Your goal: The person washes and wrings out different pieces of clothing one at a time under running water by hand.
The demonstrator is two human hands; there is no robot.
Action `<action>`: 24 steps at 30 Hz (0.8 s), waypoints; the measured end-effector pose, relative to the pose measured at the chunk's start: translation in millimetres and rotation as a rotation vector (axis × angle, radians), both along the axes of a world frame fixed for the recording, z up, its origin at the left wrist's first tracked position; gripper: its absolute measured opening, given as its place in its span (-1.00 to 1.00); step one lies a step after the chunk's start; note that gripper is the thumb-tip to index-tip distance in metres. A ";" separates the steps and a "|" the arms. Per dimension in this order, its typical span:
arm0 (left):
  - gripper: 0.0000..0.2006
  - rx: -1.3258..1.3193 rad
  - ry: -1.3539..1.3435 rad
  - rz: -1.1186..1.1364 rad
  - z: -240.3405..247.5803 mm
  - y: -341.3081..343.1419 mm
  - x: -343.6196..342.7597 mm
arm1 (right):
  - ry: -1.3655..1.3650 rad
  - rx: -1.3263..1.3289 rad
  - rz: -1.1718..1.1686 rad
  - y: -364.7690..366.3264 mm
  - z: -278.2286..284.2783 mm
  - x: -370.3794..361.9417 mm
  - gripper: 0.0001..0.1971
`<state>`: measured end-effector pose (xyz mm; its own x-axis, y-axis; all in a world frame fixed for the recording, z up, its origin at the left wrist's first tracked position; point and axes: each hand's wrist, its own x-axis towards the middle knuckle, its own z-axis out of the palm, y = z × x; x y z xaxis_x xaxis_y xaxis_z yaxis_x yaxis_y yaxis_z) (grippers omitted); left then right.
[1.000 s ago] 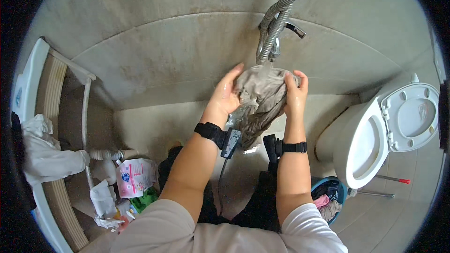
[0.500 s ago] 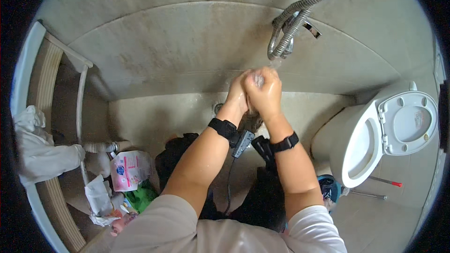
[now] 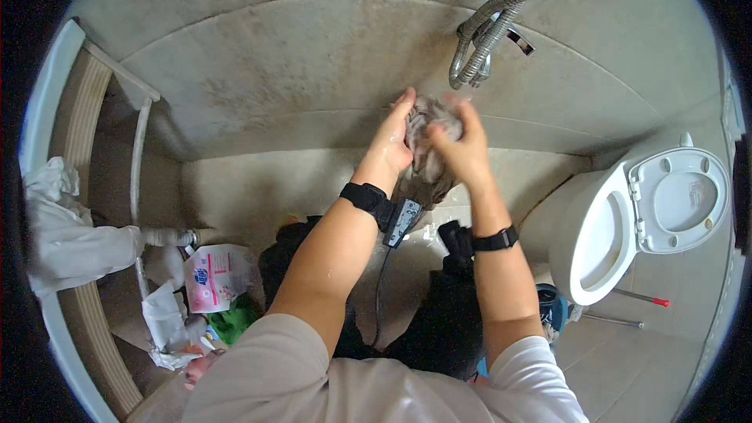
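A wet, crumpled grey-brown cloth [image 3: 431,117] is bunched between my two hands in front of the tiled wall, its lower end hanging down past my wrists. My left hand [image 3: 392,141] cups it from the left, thumb up along its side. From the right, my right hand [image 3: 464,147] grips it with thumb and fingers curved round; some fingertips are blurred. Just above the cloth is a tap [image 3: 484,63] with a coiled metal shower hose [image 3: 501,12] looped over it. Water wets my hands. Black straps circle both wrists.
To the right stands a white toilet [image 3: 580,243] with its seat tipped back. At left, a rack [image 3: 135,164] carries a white cloth [image 3: 70,235]; below it lie a pink-and-white packet [image 3: 219,276] and a green bag [image 3: 235,319]. A cable [image 3: 381,298] hangs between my arms.
My hands, clasped tightly together before, have parted, and the cloth between them has opened out into view. My right hand has shifted slightly right.
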<state>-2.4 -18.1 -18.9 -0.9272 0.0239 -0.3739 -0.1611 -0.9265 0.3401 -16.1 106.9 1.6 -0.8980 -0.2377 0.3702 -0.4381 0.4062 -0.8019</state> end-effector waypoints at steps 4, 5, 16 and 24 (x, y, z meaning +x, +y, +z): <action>-0.71 0.595 0.281 -0.138 -18.9 4.5 5.2 | 0.086 0.248 0.088 -32.4 20.4 28.9 -0.73; -0.71 0.605 0.281 -0.140 -19.2 7.9 2.7 | 0.029 0.334 0.035 -34.2 24.6 31.7 -0.76; -0.71 -0.389 0.002 -0.070 -11.0 9.2 -3.4 | -0.292 -0.053 -0.128 5.8 -3.8 -40.5 -0.80; 0.02 -0.954 -0.040 -0.314 22.3 -45.4 21.5 | -0.713 -0.612 -0.034 21.6 25.0 -27.5 -0.76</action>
